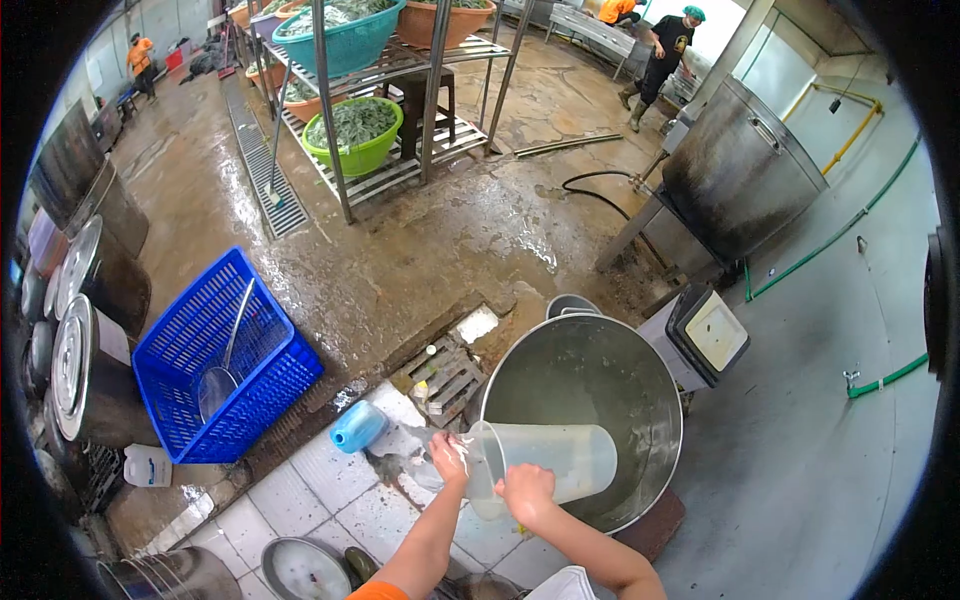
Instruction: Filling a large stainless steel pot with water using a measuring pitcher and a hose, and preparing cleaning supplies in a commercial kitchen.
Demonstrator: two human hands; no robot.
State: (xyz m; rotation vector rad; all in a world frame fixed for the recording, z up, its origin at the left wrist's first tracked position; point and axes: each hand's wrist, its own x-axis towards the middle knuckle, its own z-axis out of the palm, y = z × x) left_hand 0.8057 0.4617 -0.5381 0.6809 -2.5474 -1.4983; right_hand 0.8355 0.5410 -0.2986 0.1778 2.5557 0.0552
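A large translucent plastic measuring jug (559, 457) lies tilted nearly on its side, its base over a big metal stockpot (679, 442) and its mouth to the left, beyond the pot's rim. My right hand (528, 491) grips the jug near its mouth, apparently by the handle. Just outside the mouth is my left hand (450, 456), with white streaks like suds on its fingers. Whether it holds anything is hidden. Something clear, perhaps spilling water, shows below it. Cloudy liquid (555, 390) shows inside the stockpot.
A blue plastic crate (300, 367) holding a long-handled strainer (217, 390) stands left. A blue plastic bottle (360, 426) lies near a floor grate (442, 379). Below is a metal basin (270, 562). A rack (427, 150) carries tubs of leaves. Two people (664, 52) (140, 60) stand farther off.
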